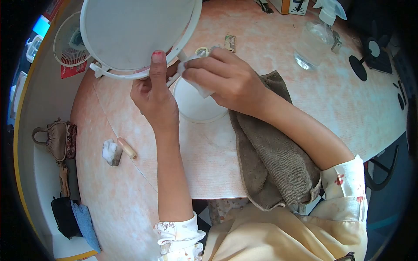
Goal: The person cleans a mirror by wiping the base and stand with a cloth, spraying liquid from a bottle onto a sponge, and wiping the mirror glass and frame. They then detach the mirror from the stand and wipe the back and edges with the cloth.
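Note:
A round white tabletop mirror, tilted on its stand, fills the upper left of the head view. My left hand grips its lower rim, thumb on the front face and fingers behind. Below it, the round white base rests on the table, partly covered by my hands. Pinched in my right hand is a crumpled white tissue, held against the stand's arm beside the rim. A folded brown towel lies under my right forearm and hangs over the table's front edge.
A clear spray bottle stands at the back right, near a black round-based stand. On the left lie a whitish lump and a short tan cylinder. A white mesh basket and a brown bag are farther left.

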Demonstrator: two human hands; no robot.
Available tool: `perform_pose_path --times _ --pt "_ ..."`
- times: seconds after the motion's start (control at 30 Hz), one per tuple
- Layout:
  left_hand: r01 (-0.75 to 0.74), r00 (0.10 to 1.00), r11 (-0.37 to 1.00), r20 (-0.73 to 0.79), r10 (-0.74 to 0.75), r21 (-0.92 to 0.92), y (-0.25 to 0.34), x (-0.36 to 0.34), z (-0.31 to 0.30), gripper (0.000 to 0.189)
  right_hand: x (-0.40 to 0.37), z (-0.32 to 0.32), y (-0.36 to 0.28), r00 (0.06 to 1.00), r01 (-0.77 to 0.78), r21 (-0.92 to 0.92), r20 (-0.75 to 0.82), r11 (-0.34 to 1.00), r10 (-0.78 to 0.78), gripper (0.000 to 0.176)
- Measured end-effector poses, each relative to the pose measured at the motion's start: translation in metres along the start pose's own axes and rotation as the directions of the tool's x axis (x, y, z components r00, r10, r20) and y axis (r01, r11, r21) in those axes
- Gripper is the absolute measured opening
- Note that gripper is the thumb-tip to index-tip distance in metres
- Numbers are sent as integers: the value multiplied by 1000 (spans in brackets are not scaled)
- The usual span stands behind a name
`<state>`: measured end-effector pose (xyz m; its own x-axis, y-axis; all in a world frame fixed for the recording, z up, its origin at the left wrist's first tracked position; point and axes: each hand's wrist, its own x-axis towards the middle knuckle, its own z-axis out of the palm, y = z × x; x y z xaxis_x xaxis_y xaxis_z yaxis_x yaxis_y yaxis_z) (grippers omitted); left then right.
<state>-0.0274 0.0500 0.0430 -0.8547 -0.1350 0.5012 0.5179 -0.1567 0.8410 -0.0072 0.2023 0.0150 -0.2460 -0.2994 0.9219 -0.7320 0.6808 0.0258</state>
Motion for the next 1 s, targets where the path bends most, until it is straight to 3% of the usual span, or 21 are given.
perform_pose_path --times 0.07,0.13,0.2,0.37,0.47,0.57,0.67,0.77,0.87,0.97,1.0 --pt "-6 1000 999 -12 5 -38 1 0 1 40 -3 -4 2 995 -95 75 -16 993 97 24" --pt "2 1000 998 -1 -2 -59 4 -1 3 40 10 -9 -2 985 -68 83 -155 994 80 22" --pt "37 999 997 18 -36 -64 6 -3 1 39 13 -3 -4 980 -37 52 -193 998 47 21" --pt "29 1000 997 0 -29 -74 4 0 2 36 2 9 3 994 12 -65 -107 998 -19 21" --pt "43 999 996 30 -41 -78 8 -3 4 35 10 7 -1 975 37 -26 -218 999 -42 22" --pt "42 999 996 27 -40 -84 4 -4 0 34 9 4 -1 994 42 -75 -94 996 -49 24" --pt "6 1000 999 13 -6 -54 1 0 -1 36 2 1 3 998 -29 15 -54 999 30 29" --pt "-43 999 999 21 43 -3 -2 2 0 39 6 -4 0 958 -210 171 -158 963 237 31" --pt "4 1000 999 -12 -5 -44 2 -1 1 36 -10 0 -8 989 -147 100 15 984 147 43" --pt "17 1000 998 -1 -17 -66 4 -1 2 38 -21 -3 -4 953 -256 80 187 963 238 45" --pt "22 1000 997 5 -22 -68 4 -1 2 39 -16 -5 -7 962 -262 126 117 957 247 45"
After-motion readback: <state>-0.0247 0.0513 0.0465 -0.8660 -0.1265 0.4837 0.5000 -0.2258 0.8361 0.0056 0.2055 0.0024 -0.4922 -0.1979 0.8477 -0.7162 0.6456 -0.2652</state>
